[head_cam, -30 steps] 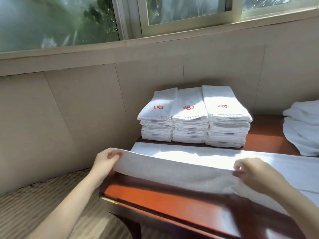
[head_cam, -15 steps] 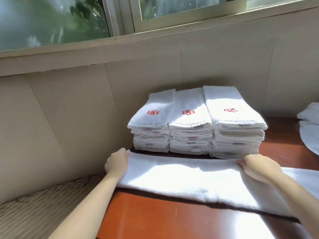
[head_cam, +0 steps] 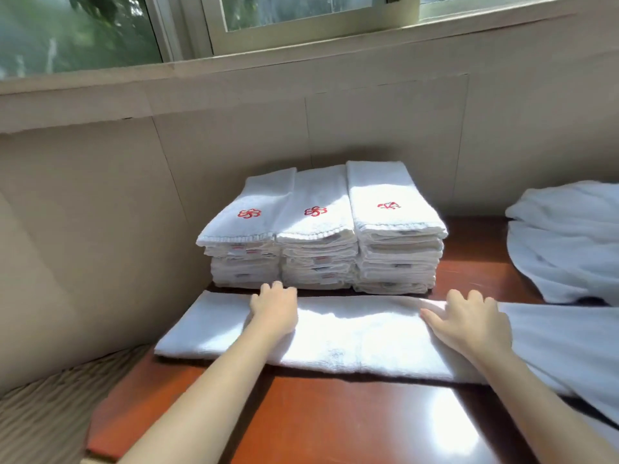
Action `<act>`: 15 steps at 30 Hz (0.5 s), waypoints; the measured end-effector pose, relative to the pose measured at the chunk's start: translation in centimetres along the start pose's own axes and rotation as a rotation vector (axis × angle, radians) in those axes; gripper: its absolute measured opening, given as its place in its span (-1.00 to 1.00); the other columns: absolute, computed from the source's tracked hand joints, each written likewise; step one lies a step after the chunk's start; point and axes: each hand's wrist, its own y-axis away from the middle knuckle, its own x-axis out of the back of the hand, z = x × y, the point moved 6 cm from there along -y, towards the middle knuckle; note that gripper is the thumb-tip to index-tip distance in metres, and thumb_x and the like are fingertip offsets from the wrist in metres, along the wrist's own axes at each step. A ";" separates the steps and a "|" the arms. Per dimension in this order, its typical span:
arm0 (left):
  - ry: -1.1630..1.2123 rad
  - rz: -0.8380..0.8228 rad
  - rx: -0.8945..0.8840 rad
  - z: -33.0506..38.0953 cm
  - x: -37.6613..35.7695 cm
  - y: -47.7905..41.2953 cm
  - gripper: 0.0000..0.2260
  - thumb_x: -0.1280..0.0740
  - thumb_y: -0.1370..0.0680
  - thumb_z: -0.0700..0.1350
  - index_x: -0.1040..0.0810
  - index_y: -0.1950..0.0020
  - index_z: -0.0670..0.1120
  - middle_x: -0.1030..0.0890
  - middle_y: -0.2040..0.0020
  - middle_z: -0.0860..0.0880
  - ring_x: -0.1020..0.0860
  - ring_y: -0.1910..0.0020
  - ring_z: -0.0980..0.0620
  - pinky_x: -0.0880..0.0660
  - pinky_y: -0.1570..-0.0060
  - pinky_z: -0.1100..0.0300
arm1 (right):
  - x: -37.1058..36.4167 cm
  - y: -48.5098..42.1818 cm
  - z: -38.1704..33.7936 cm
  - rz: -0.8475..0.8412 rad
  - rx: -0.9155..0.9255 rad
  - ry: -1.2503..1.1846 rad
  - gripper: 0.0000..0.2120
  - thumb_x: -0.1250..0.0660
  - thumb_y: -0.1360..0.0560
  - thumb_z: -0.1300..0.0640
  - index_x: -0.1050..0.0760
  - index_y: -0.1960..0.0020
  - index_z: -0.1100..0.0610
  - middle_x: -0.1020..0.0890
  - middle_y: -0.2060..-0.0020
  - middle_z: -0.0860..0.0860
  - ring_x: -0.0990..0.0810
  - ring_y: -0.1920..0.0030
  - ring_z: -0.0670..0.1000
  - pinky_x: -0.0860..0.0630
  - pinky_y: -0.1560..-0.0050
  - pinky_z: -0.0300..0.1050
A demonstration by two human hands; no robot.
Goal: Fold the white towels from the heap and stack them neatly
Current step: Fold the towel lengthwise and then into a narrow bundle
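White towel (head_cam: 351, 336), folded lengthwise on the wooden table (head_cam: 335, 416), lies under flat, open left hand (head_cam: 274, 311) and right hand (head_cam: 469, 321), gripping nothing; uneven smoothing could skew its edges.

The long towel (head_cam: 351, 336) was cut off by the right edge, so its far end could not be seen. Parts of it were covered by the left hand (head_cam: 275, 309) and the right hand (head_cam: 472, 324). The heap (head_cam: 566, 242) was cropped at the right as well. A small dark shape at the heap's lower rim was too indistinct to be identified. The labels on the stacked towels (head_cam: 321, 259) were too small to be read.
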 end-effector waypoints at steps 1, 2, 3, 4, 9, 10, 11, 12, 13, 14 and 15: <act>0.101 -0.006 -0.085 3.6 -0.2 1.0 -0.63 -0.09 -0.58 -0.19 -0.35 -0.39 -0.04 -0.35 -0.35 -0.12 -0.29 -0.34 -0.17 -0.30 -0.26 -0.06 | 0.4 0.4 1.3 -0.021 -0.025 -0.016 -0.54 -0.14 -0.47 -0.33 -0.43 -0.05 0.04 -0.51 -0.07 0.05 -0.45 -0.15 0.14 -0.40 -0.06 0.00; 0.184 -0.009 -0.151 7.2 -0.3 2.0 -0.63 -0.06 -0.59 -0.19 -0.33 -0.39 -0.04 -0.35 -0.35 -0.13 -0.29 -0.34 -0.18 -0.30 -0.26 -0.07 | 0.7 0.8 2.6 -0.040 -0.054 -0.024 -0.57 -0.15 -0.49 -0.28 -0.43 -0.09 0.05 -0.50 -0.10 0.06 -0.45 -0.18 0.15 -0.39 -0.09 0.00; 0.236 -0.009 -0.202 10.6 -0.4 3.0 -0.63 -0.04 -0.59 -0.19 -0.32 -0.39 -0.04 -0.35 -0.35 -0.13 -0.29 -0.35 -0.18 -0.28 -0.27 -0.07 | 1.1 1.4 4.0 -0.057 -0.091 -0.022 -0.58 -0.16 -0.50 -0.23 -0.43 -0.15 0.06 -0.50 -0.15 0.07 -0.43 -0.20 0.15 -0.38 -0.13 0.01; 0.271 -0.011 -0.241 13.7 -0.3 4.0 -0.63 -0.04 -0.58 -0.18 -0.31 -0.39 -0.04 -0.35 -0.35 -0.12 -0.28 -0.35 -0.17 -0.27 -0.29 -0.08 | 1.5 2.1 5.5 -0.066 -0.132 -0.010 -0.59 -0.17 -0.51 -0.19 -0.43 -0.20 0.06 -0.48 -0.19 0.08 -0.42 -0.21 0.15 -0.37 -0.16 0.00; 0.365 -0.056 -0.363 24.1 0.6 8.1 -0.59 -0.07 -0.57 -0.15 -0.31 -0.42 -0.02 -0.30 -0.44 -0.07 -0.23 -0.42 -0.10 -0.17 -0.35 -0.08 | 3.2 5.3 12.6 -0.182 -0.227 0.058 -0.60 -0.11 -0.52 -0.14 -0.39 -0.28 0.00 -0.43 -0.25 0.04 -0.39 -0.30 0.11 -0.12 -0.38 0.15; 0.368 -0.053 -0.377 25.1 0.7 8.8 -0.59 -0.07 -0.57 -0.14 -0.30 -0.43 -0.02 -0.29 -0.45 -0.06 -0.23 -0.43 -0.09 -0.17 -0.36 -0.08 | 3.8 5.5 13.9 -0.217 -0.207 0.055 -0.61 -0.12 -0.53 -0.13 -0.38 -0.28 0.01 -0.44 -0.26 0.03 -0.40 -0.31 0.10 -0.08 -0.40 0.18; 0.365 -0.049 -0.376 25.6 0.9 9.4 -0.60 -0.07 -0.57 -0.14 -0.30 -0.43 -0.02 -0.30 -0.45 -0.05 -0.24 -0.42 -0.08 -0.18 -0.36 -0.06 | 4.6 5.6 14.9 -0.243 -0.175 0.056 -0.63 -0.15 -0.53 -0.10 -0.39 -0.26 0.03 -0.46 -0.25 0.03 -0.42 -0.30 0.09 -0.11 -0.40 0.15; 0.367 -0.048 -0.360 25.8 1.0 9.9 -0.60 -0.08 -0.57 -0.14 -0.30 -0.41 -0.03 -0.32 -0.43 -0.05 -0.26 -0.41 -0.09 -0.21 -0.33 -0.04 | 5.4 5.8 15.8 -0.268 -0.133 0.057 -0.66 -0.18 -0.52 -0.05 -0.42 -0.23 0.05 -0.50 -0.23 0.03 -0.45 -0.27 0.07 -0.20 -0.37 0.07; 0.384 -0.060 -0.331 25.6 1.2 10.2 -0.62 -0.10 -0.55 -0.14 -0.34 -0.38 -0.03 -0.35 -0.40 -0.06 -0.30 -0.38 -0.10 -0.26 -0.30 -0.02 | 6.2 6.1 16.5 -0.299 -0.090 0.052 -0.69 -0.21 -0.50 0.01 -0.45 -0.21 0.07 -0.53 -0.21 0.02 -0.47 -0.24 0.06 -0.31 -0.30 -0.02; 0.413 -0.081 -0.295 25.4 1.3 10.4 -0.65 -0.11 -0.53 -0.15 -0.38 -0.32 -0.03 -0.40 -0.36 -0.07 -0.34 -0.34 -0.11 -0.30 -0.26 0.00 | 6.8 6.5 17.1 -0.336 -0.055 0.041 -0.70 -0.22 -0.48 0.08 -0.48 -0.19 0.09 -0.56 -0.19 0.03 -0.50 -0.21 0.06 -0.40 -0.22 -0.10; 0.451 -0.105 -0.254 25.1 1.5 10.6 -0.68 -0.12 -0.52 -0.15 -0.44 -0.25 -0.03 -0.45 -0.31 -0.07 -0.39 -0.30 -0.12 -0.35 -0.24 0.00 | 7.4 7.0 17.6 -0.382 -0.034 0.028 -0.70 -0.22 -0.46 0.13 -0.52 -0.17 0.11 -0.58 -0.16 0.04 -0.52 -0.18 0.06 -0.45 -0.15 -0.13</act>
